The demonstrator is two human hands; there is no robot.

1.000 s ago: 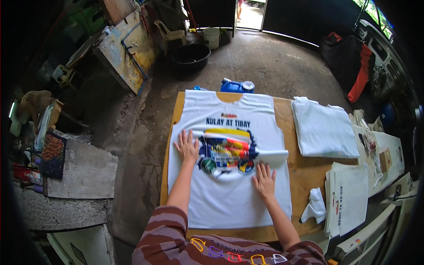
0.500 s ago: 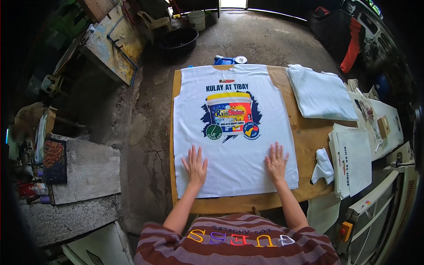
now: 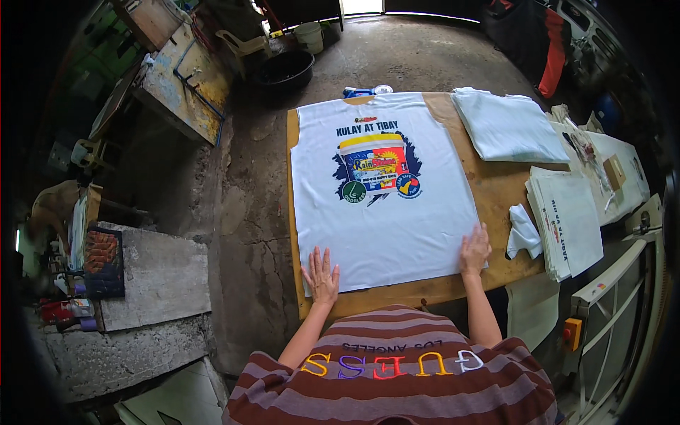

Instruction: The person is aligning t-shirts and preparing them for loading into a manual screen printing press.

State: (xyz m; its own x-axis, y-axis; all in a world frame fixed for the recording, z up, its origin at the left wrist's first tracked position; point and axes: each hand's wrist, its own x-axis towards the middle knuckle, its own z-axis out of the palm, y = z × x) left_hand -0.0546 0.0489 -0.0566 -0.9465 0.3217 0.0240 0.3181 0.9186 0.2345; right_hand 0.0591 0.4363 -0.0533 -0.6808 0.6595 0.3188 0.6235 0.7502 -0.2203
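A white sleeveless shirt panel [image 3: 386,244] lies spread out on a brown wooden board table [image 3: 354,303], its neck cut-out at the far side. A colourful printed picture of a paint bucket [image 3: 372,164] fills its upper half. At the panel's near left corner, my left hand [image 3: 322,278] rests flat with fingers extended. My right hand [image 3: 474,251] lies along the near right edge, palm down, its fingers stretched forward. Neither hand grips anything.
To the right lie a folded white cloth stack [image 3: 506,131], printed white panels [image 3: 564,227] and a crumpled white cloth [image 3: 524,231]. A metal machine frame [image 3: 613,276] stands near right. Beyond the table are a blue container [image 3: 361,92] and a black basin [image 3: 285,69]. A concrete ledge [image 3: 152,276] is at left.
Both hands have slid outward and toward the panel's near corners. My right hand has moved from the cloth's surface to its right edge. The whole view has shifted slightly.
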